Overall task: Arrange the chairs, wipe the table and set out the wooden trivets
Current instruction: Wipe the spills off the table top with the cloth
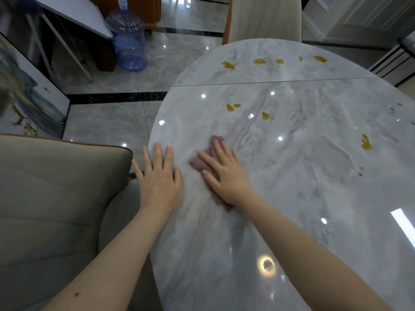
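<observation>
A glossy grey marble table (292,198) fills the right of the view. My right hand (224,173) lies flat on a mauve cloth (197,163), pressing it onto the tabletop near the left edge. My left hand (158,176) rests flat, fingers spread, on the table edge beside it, holding nothing. Several yellow-brown stains dot the top: a row at the far end (260,61), a few in the middle (230,107), and one at the right (366,143). A beige chair (56,198) stands at the left, against the table. No trivets are in view.
A second pale chair (265,16) stands at the table's far end. On the tiled floor at the back left stand a blue water jug (129,39) and a framed picture (29,99) leaning against furniture. A dark-framed rack (397,61) is at the right.
</observation>
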The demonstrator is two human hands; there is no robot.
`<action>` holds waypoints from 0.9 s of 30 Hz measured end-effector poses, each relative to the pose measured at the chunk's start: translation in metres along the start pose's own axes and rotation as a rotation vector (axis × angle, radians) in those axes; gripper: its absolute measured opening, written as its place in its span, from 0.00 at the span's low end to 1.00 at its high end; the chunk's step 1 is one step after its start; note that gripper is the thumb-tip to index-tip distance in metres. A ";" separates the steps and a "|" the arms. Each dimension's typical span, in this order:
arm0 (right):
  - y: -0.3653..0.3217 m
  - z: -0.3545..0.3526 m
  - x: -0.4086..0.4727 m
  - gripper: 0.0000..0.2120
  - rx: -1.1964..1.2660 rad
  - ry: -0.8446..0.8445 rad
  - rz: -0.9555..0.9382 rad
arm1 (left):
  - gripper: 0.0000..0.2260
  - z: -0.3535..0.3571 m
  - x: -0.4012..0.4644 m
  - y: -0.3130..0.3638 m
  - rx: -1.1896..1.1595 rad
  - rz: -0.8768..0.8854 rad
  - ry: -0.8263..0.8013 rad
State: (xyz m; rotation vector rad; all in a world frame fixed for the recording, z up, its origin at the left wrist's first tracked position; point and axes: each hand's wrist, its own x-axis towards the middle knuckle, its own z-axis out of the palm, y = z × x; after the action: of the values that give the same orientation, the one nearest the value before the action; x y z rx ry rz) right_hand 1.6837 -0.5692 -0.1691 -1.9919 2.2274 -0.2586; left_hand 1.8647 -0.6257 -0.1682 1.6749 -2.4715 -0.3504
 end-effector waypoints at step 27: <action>-0.028 0.006 0.003 0.25 -0.033 0.041 0.104 | 0.27 0.004 -0.002 0.001 -0.043 0.030 0.059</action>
State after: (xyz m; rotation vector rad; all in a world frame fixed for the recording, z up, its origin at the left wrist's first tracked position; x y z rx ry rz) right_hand 1.7120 -0.5759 -0.1687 -1.8963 2.3667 -0.2543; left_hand 1.8638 -0.6236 -0.1716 1.6069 -2.4262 -0.3422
